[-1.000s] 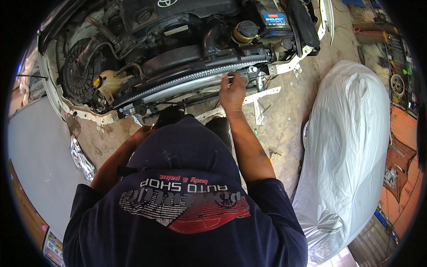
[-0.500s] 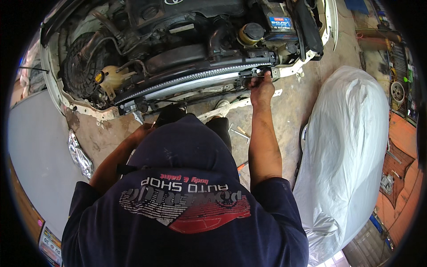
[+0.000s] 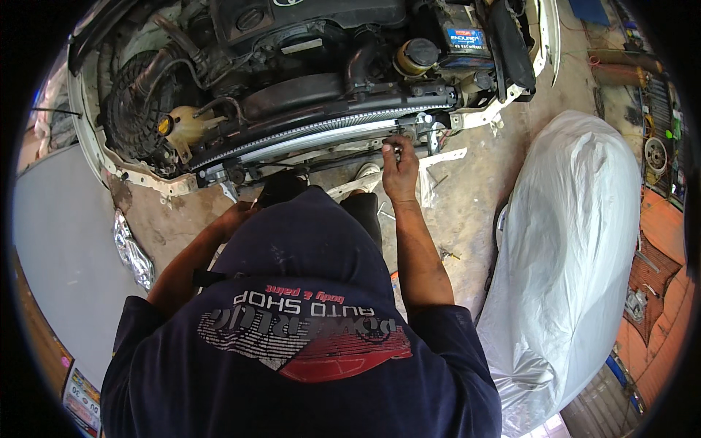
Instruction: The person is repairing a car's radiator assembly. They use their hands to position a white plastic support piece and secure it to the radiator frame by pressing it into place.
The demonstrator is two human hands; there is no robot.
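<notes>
My right hand [image 3: 399,164] is closed around something small and dark that I cannot make out, just in front of the right end of the silver radiator [image 3: 321,133]. My left hand [image 3: 237,213] is low at the left, partly behind the dark hood of clothing [image 3: 292,233]; its curled fingers are by a thin light object, too small to name. The radiator lies along the front of the open engine bay [image 3: 277,95], with a yellowish reservoir [image 3: 186,131] at its left and a white metal bar [image 3: 449,157] below its right end.
A battery [image 3: 464,44] sits at the back right. A plastic-covered object [image 3: 562,263] stands at the right, beside an orange surface [image 3: 657,314] with parts. A grey panel [image 3: 55,241] and crumpled foil-like piece [image 3: 131,248] are at the left. Tools lie on the floor [image 3: 467,204].
My right hand moved rightward to the radiator's right-end fittings half a second ago, then back left and toward me. My left hand stays about in place.
</notes>
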